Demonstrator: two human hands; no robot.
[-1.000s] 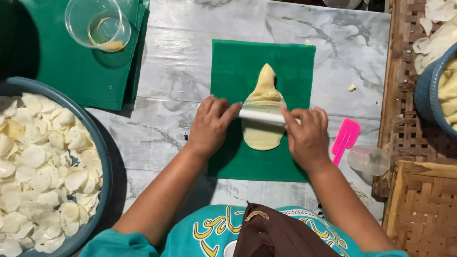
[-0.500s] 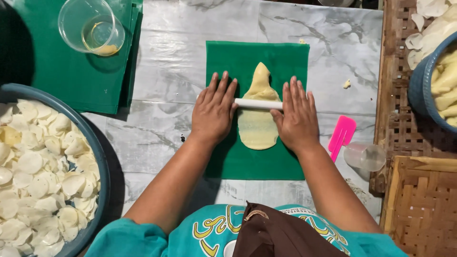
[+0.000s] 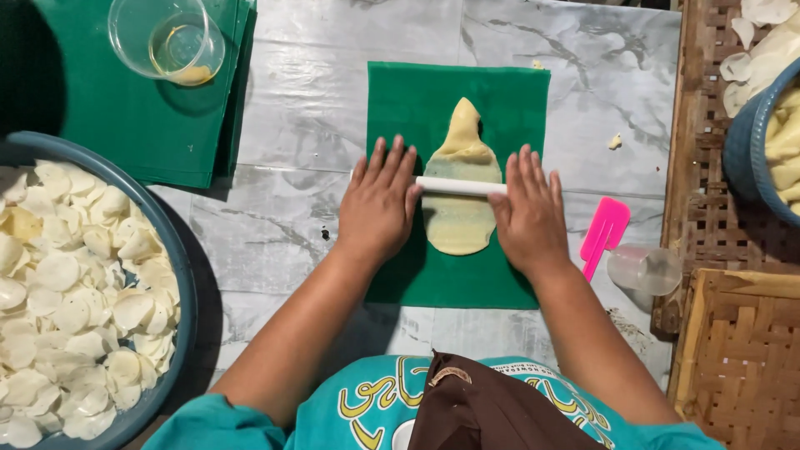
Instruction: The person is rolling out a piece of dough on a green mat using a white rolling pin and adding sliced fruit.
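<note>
On the green mat (image 3: 417, 108), flat, unclenched hands (image 3: 379, 204) (image 3: 529, 212) press the roller (image 3: 460, 186) across the dough (image 3: 458, 221).

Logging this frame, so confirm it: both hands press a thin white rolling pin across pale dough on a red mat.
One detail is wrong: the mat is green, not red. The head view shows the left hand and right hand pressing a thin white rolling pin across the pale dough.
</note>
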